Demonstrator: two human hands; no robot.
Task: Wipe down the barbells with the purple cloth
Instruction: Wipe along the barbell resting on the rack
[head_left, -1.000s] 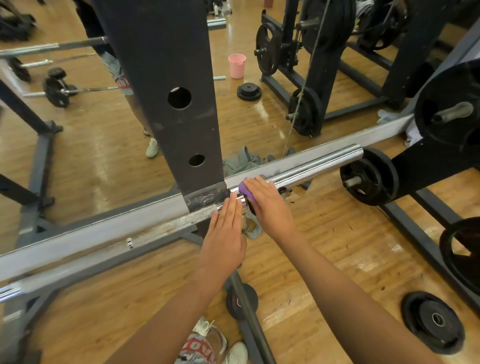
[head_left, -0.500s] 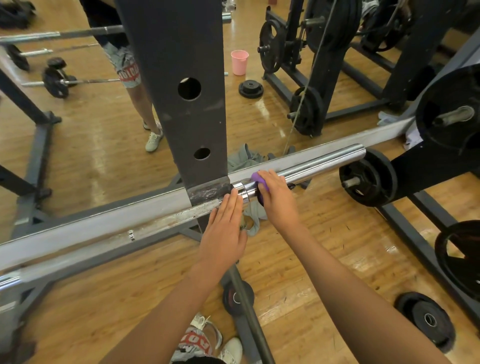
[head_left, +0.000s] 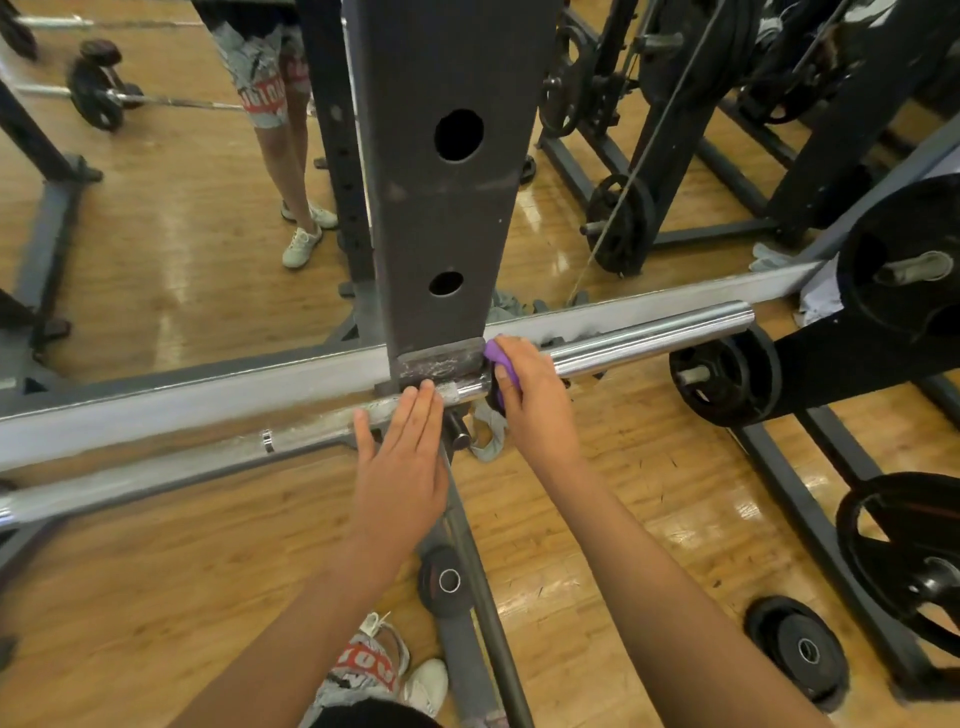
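Barbell (head_left: 649, 340) across frame centre. Right grip (head_left: 535, 400) curls round purple cloth (head_left: 501, 359) on sleeve, just right of rack upright (head_left: 441, 208). Left grip (head_left: 402, 467) flat, fingers straight, pressing shaft. Advice: steady bar, wrap cloth fully round sleeve, stroke toward chrome end, right of frame.

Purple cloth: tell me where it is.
Head view, just right of centre: the purple cloth is held on the barbell by the right hand, beside the dark rack upright.

the dark steel upright post (head_left: 441, 208) blocks my right hand (head_left: 537, 402) to the left; rightward, the shiny chrome barbell sleeve (head_left: 649, 340) lies bare to its end.
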